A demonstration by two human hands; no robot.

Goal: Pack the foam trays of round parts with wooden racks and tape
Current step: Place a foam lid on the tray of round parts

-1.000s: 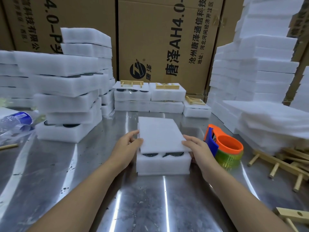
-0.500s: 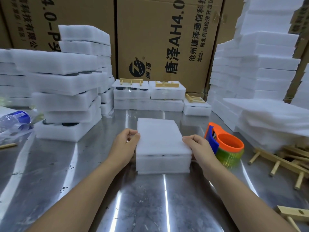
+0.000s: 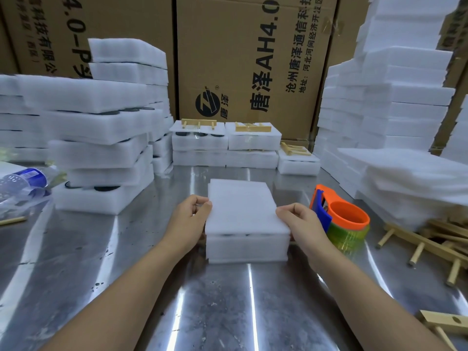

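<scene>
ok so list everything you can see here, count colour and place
foam tray: one, white, table centre, dark round parts peeking under its lid
foam lid: one, white, on the tray
tape dispenser: one, orange and blue, right of the tray
wooden racks: several, tan, loose at right
packed trays: several, white, at back, some topped with racks
foam stacks: many, white, left and right
cardboard boxes: several, brown, behind
plastic bottle: one, clear with blue label, far left
table: one, steel
left hand: pinches the lid's left edge
right hand: pinches the lid's right edge
</scene>
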